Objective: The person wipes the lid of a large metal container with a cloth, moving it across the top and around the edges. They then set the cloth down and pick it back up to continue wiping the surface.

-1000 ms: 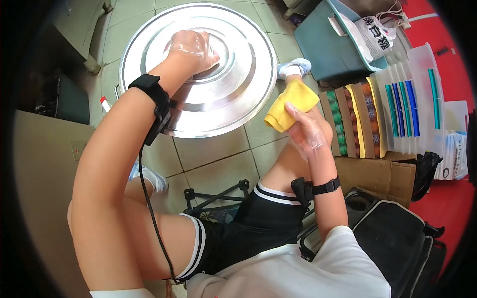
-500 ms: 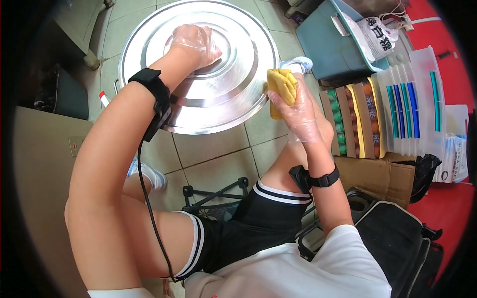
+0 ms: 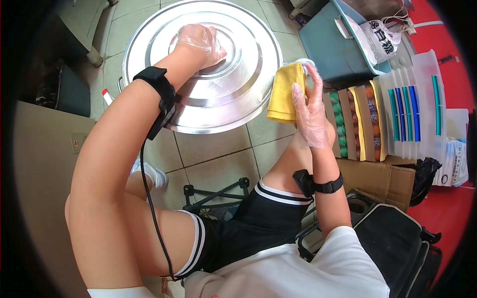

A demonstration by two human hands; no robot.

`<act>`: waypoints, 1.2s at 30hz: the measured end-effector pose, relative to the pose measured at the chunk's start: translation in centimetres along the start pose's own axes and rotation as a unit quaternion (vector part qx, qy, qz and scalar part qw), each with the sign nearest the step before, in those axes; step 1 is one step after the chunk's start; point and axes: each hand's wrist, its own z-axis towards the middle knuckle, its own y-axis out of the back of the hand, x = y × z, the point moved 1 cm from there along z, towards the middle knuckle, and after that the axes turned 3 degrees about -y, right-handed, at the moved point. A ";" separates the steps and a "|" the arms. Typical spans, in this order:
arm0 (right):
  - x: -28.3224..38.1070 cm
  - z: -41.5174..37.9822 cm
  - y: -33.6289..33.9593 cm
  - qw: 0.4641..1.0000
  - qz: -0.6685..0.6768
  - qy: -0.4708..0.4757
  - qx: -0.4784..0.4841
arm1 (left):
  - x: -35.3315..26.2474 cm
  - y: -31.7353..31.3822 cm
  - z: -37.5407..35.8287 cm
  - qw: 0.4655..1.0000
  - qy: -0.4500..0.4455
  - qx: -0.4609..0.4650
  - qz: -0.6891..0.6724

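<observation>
A large round metal lid (image 3: 218, 111) with concentric ridges fills the upper middle of the view. My left hand (image 3: 198, 44), in a clear plastic glove, is closed at the lid's centre; the handle part it grips is hidden under the fingers. Right of the lid's rim, my gloved right hand (image 3: 313, 111) holds a folded yellow cloth (image 3: 284, 97). The thumb is raised against the cloth, other fingers stretch upward, and the cloth hangs down flat on the hand's left side.
A blue-grey bin (image 3: 328, 49) with a white printed bag (image 3: 380, 39) stands at upper right. Boxes of wrapped round items (image 3: 355, 124) and a clear plastic container (image 3: 415, 109) are on the right. A folding stool frame (image 3: 216, 193) and tiled floor (image 3: 213, 159) lie below.
The yellow cloth, bunched in my right hand before, now hangs more spread out, and that hand's fingers have straightened upward. My left hand stays at the lid's centre. The view has shifted slightly.
</observation>
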 end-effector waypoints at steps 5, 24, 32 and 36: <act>0.5 0.3 1.0 0.994 -0.007 0.047 0.098 | 0.1 0.0 0.0 1.000 -0.005 -0.001 -0.010; 1.8 0.7 -0.3 0.968 -0.134 0.157 0.141 | 0.1 0.3 -0.1 1.000 -0.024 -0.003 0.009; 4.0 2.1 -0.8 0.878 -0.349 0.327 0.033 | 0.1 -0.1 -0.1 1.000 -0.016 -0.008 0.015; 4.3 2.2 -2.2 0.862 -0.353 0.361 0.037 | 0.2 -0.2 -0.1 1.000 -0.021 -0.011 0.009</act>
